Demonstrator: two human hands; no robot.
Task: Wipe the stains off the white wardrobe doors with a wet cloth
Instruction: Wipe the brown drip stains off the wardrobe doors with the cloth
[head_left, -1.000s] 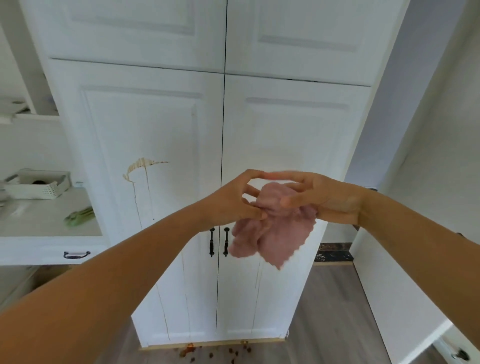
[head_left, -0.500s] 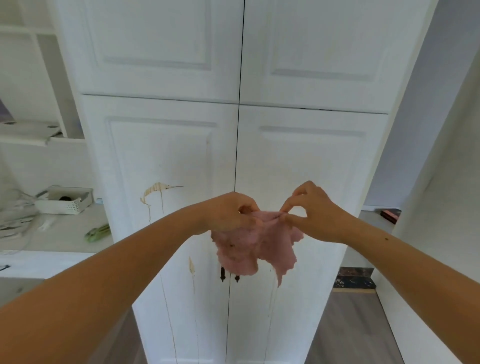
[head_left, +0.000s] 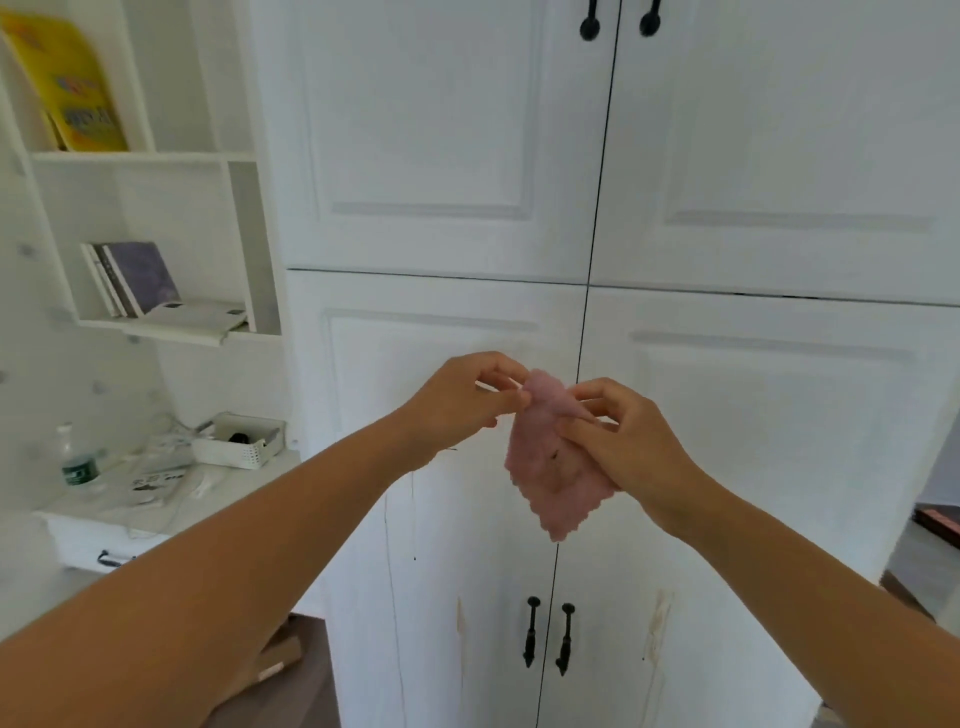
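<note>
Lifted, left hand (head_left: 457, 400) and right hand (head_left: 636, 449) pinch cloth (head_left: 545, 470); yellow book (head_left: 67, 88) lettering blurred.

This was a home, a bedroom or study by the look of it: tall white panelled wardrobe doors (head_left: 441, 130) with black handles (head_left: 531, 631), open shelves (head_left: 156, 156) holding books (head_left: 140, 278), and a desk (head_left: 249, 475) cluttered with a water bottle (head_left: 78, 462) and basket (head_left: 239, 447).

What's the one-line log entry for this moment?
left hand: pinches pink cloth | right hand: holds it | stains: on lower doors, unwiped
</note>
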